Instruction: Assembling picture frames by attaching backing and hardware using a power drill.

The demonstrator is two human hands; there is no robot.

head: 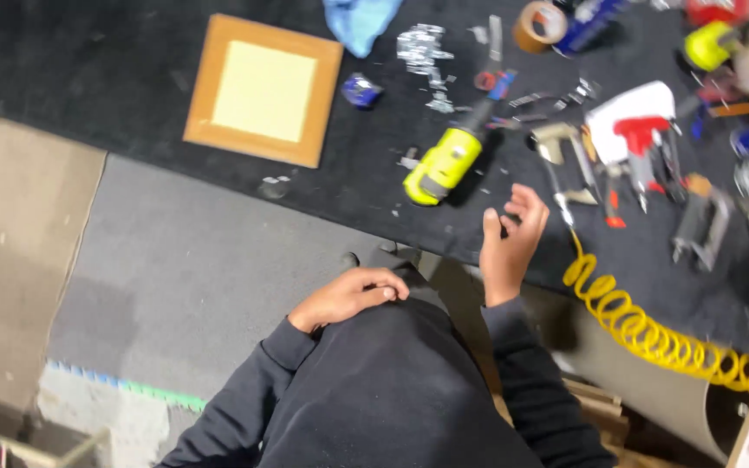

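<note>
My left hand (353,295) rests on my dark-clothed thigh, fingers curled, holding nothing. Raised over the edge of the black table (132,69), my right hand (511,238) is empty with its fingers loosely apart. Nearest to it are a yellow-green power tool (444,163) with a black grip, lying on the table to its upper left, and a coiled yellow air hose (652,334) running down to its right. A square wooden frame (263,89) with a pale centre lies at the table's far left.
Many hand tools (652,147) crowd the table's right side, including a red-and-white tool and metal clamps. Scattered metal staples (422,50), a tape roll (539,24) and a blue cloth (359,22) lie at the back. Grey floor (192,260) and brown cardboard (10,251) lie to the left.
</note>
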